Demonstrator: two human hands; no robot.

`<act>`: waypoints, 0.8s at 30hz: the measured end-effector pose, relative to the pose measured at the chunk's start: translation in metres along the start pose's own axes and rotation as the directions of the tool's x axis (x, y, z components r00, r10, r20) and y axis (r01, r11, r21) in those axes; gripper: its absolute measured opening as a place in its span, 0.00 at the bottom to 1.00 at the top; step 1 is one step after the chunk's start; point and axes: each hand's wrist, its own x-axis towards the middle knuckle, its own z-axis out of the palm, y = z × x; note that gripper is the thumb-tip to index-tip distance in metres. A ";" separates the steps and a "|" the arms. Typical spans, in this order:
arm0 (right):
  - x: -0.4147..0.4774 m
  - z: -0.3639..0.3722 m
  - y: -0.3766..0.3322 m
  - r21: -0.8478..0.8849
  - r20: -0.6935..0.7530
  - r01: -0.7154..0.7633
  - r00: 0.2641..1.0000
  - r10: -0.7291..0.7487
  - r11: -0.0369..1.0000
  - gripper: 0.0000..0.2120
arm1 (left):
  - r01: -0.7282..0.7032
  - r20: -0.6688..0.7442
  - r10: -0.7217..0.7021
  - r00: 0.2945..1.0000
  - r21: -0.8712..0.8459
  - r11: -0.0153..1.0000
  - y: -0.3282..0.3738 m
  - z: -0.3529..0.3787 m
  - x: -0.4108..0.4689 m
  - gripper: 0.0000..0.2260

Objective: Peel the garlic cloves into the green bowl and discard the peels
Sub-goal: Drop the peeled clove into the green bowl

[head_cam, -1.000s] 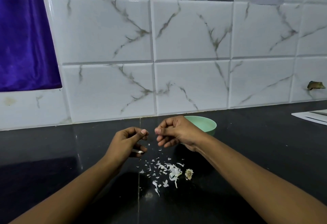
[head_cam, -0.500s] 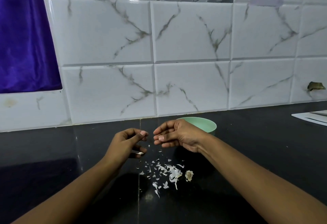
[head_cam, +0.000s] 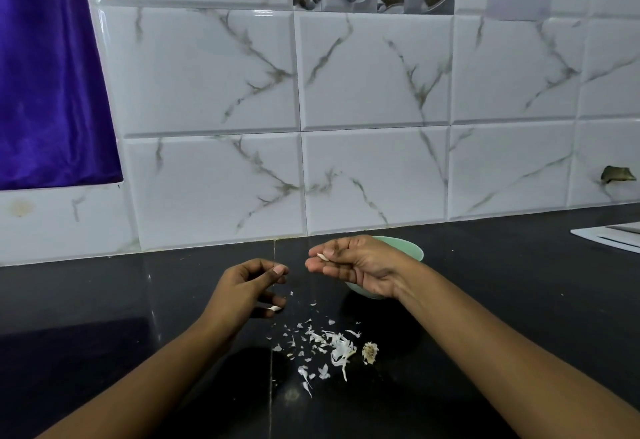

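Left hand (head_cam: 249, 286): fingers curled, the lower ones pinching a small, smooth white garlic piece (head_cam: 275, 308). Right hand (head_cam: 360, 267): palm upturned, fingers loosely extended and close together, a thin pale flake (head_cam: 322, 257) lying against them. Round, matte green bowl (head_cam: 414, 252): directly behind and beneath the right hand. Papery white peels (head_cam: 327, 343) and a fibrous root stub (head_cam: 370, 352): scattered on the glossy black counter (head_cam: 519, 300), nearer than both hands.
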 end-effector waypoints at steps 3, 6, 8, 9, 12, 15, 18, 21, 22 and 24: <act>0.000 -0.013 -0.009 0.025 -0.106 0.111 0.989 -0.108 0.994 0.10 | 0.004 0.000 -0.004 1.000 0.002 1.000 0.000 0.000 0.000 0.05; 0.000 -0.030 -0.020 -0.076 -0.254 0.206 0.942 -0.218 0.976 0.16 | 0.015 -0.002 -0.015 1.000 0.014 1.000 -0.002 0.000 0.000 0.05; -0.001 -0.042 -0.025 -0.118 -0.318 0.206 0.919 -0.234 0.971 0.20 | 0.024 -0.003 -0.024 1.000 0.022 0.999 -0.002 -0.001 0.001 0.05; -0.002 -0.047 -0.027 -0.123 -0.338 0.196 0.913 -0.227 0.973 0.22 | 0.027 -0.004 -0.027 1.000 0.024 0.999 -0.003 -0.001 0.001 0.05; -0.005 -0.059 -0.028 -0.128 -0.357 0.161 0.913 -0.197 0.979 0.23 | 0.026 0.001 -0.026 1.000 0.029 0.999 -0.002 -0.001 0.000 0.04; -0.005 -0.059 -0.030 -0.112 -0.363 0.206 0.902 -0.233 0.972 0.17 | -0.012 0.011 0.011 1.000 0.070 0.997 0.000 -0.002 -0.001 0.05; -0.007 -0.045 -0.031 -0.249 -0.302 0.267 0.892 -0.337 0.931 0.09 | -0.110 -0.042 0.121 0.992 0.210 0.972 0.004 -0.010 0.000 0.02; -0.010 -0.016 -0.024 -0.450 -0.192 0.220 0.923 -0.335 0.866 0.14 | -0.220 -0.063 0.270 0.961 0.420 0.881 0.008 -0.013 0.000 0.07; -0.010 -0.007 -0.018 -0.528 -0.162 0.206 0.928 -0.336 0.824 0.14 | -0.229 -0.050 0.284 0.958 0.465 0.855 0.009 -0.012 0.000 0.11; -0.005 0.007 -0.003 -0.660 -0.118 0.187 0.931 -0.346 0.728 0.08 | -0.233 0.003 0.274 0.962 0.534 0.812 0.009 -0.011 0.001 0.15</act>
